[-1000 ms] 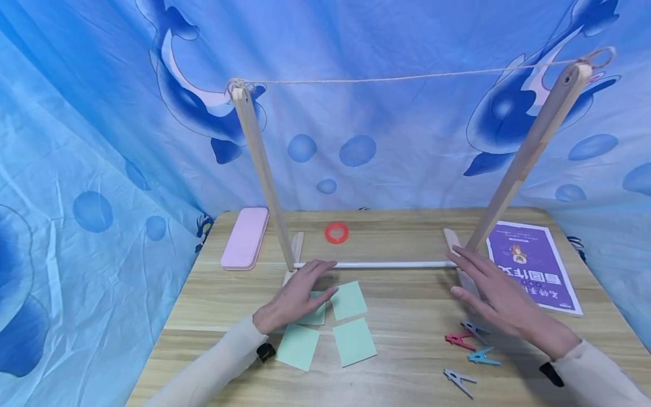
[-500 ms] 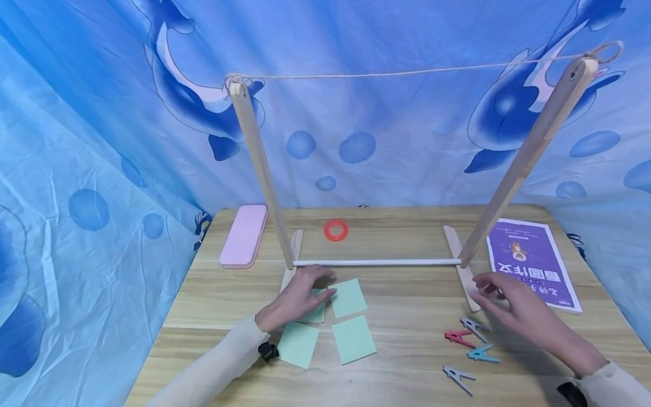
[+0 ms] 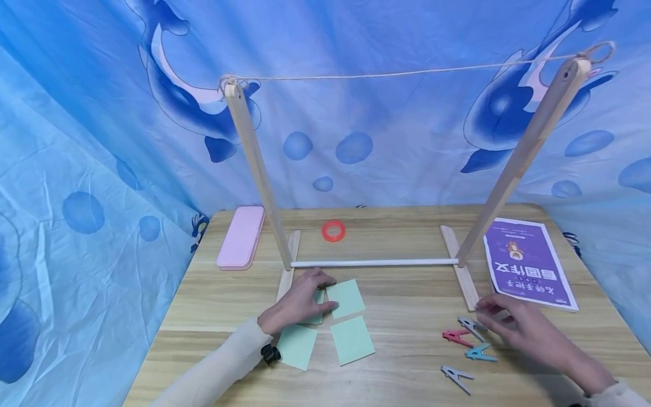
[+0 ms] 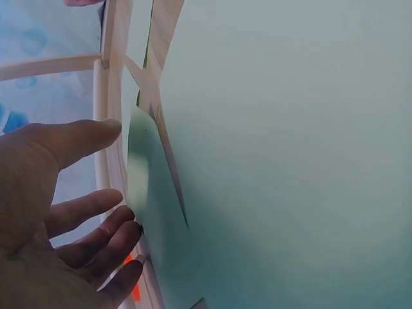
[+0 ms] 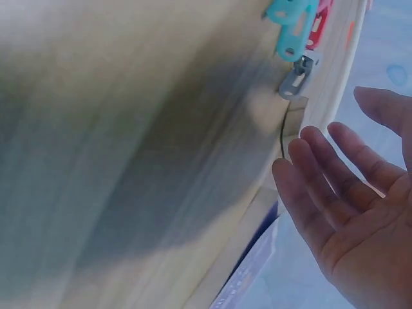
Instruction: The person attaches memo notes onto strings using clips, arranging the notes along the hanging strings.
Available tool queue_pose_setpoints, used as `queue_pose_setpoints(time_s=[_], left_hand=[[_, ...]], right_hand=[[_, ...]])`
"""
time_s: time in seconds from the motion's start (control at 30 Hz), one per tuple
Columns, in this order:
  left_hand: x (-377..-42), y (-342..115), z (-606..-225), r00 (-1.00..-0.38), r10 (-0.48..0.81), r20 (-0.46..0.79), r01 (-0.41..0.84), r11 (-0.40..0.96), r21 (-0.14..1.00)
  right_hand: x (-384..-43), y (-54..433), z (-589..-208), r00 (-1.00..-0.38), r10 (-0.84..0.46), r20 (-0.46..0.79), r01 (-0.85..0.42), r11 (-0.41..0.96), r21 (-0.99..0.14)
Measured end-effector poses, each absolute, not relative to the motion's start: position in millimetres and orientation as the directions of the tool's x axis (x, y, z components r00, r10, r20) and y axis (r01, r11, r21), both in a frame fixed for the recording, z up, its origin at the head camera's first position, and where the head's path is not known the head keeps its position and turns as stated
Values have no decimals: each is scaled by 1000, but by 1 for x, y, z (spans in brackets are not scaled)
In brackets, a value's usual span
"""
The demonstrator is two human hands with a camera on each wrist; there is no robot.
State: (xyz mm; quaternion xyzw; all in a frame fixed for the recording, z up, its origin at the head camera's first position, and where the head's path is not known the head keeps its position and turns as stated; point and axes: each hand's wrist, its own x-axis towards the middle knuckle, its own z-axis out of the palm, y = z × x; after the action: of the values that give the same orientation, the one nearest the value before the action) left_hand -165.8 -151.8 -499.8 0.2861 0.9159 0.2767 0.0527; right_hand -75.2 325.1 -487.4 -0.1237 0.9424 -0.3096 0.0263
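Observation:
My left hand [image 3: 299,303] is low over several pale green square paper notes [image 3: 352,340], covering part of one. Loosely bent fingers hold nothing, and in the left wrist view a green note [image 4: 290,141] fills most of the picture beside the hand [image 4: 71,212]. At right, my right hand [image 3: 529,333] hovers near a grey clothespin [image 3: 472,328], thumb and fingers apart. A red clothespin [image 3: 457,337], a teal one [image 3: 480,353] and another grey one [image 3: 456,378] lie beside it. The right wrist view confirms nothing in that hand [image 5: 354,206].
A wooden stand spans the table, its left post [image 3: 258,175] and right post [image 3: 521,164] joined by a white rod [image 3: 376,263] below and a string [image 3: 396,74] above. Behind are a red tape roll [image 3: 333,230], pink case [image 3: 241,237] and purple book [image 3: 529,264].
My right hand has left the stand's right foot and come toward me, to the clothespins. The left hand has drawn back slightly from the white rod, over the notes.

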Motion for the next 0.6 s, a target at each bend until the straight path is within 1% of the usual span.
queue_pose_setpoints(time_s=[0.2,0.4,0.5,0.6], left_hand=[[-166,-150,-500,-837,547,21,472,703,532],[-167,-148,-501,-842,539,17,469,717,516],[-168,-147,-501,-845,534,20,464,715,523],[-169,-146,-501,-851,525,18,450,710,542]], right_hand=[[-70,327,-496,-964,-263,28,-228,775,-590],[-69,326,-499,-968,-248,-28,-184,783,-594],[-68,327,-501,-967,-255,-7,-202,784,-588],[-67,328,-504,-964,-263,41,-238,780,-579]])
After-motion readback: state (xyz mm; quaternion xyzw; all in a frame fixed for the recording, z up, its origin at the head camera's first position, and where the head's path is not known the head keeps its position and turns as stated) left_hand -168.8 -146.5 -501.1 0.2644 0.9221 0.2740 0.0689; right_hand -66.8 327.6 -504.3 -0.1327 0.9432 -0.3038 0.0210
